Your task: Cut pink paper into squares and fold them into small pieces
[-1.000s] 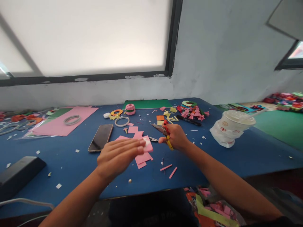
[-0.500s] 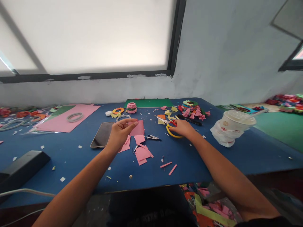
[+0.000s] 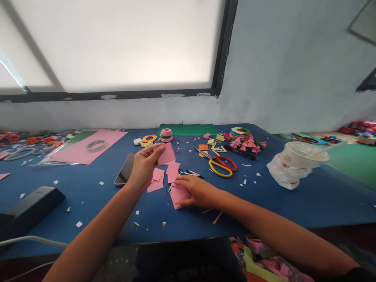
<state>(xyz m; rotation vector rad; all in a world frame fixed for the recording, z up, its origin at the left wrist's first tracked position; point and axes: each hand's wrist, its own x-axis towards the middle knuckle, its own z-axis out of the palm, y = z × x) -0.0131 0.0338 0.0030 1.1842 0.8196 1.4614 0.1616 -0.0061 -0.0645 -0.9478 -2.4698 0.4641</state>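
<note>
I have my left hand (image 3: 143, 166) raised a little above the blue table (image 3: 88, 196), thumb and fingers pinched on one pink paper piece (image 3: 166, 154) that sticks out to the right of the fingertips, tilted and clear of the surface. Just below that grip, on the table, lie a few more loose pink squares (image 3: 158, 176), some overlapping each other.

My right hand (image 3: 195, 191) is flat and palm down, fingers spread on a small pile of pink cut pieces (image 3: 178, 194); it presses on them rather than closing around anything, so I read it as unclenched. That pile sits just below and to the right of the piece I am holding.

Beyond my right hand, well apart from it, the scissors (image 3: 221, 164) with one red and one yellow handle lie on the table, nobody touching them. A dark phone (image 3: 125, 174) lies just left of my left hand, partly hidden behind the wrist. Further right stands a lidded white cup (image 3: 302, 156) in a plastic bag. Far to the left of my grip a large pink sheet (image 3: 79, 150) lies flat with a tape ring on it.
</note>
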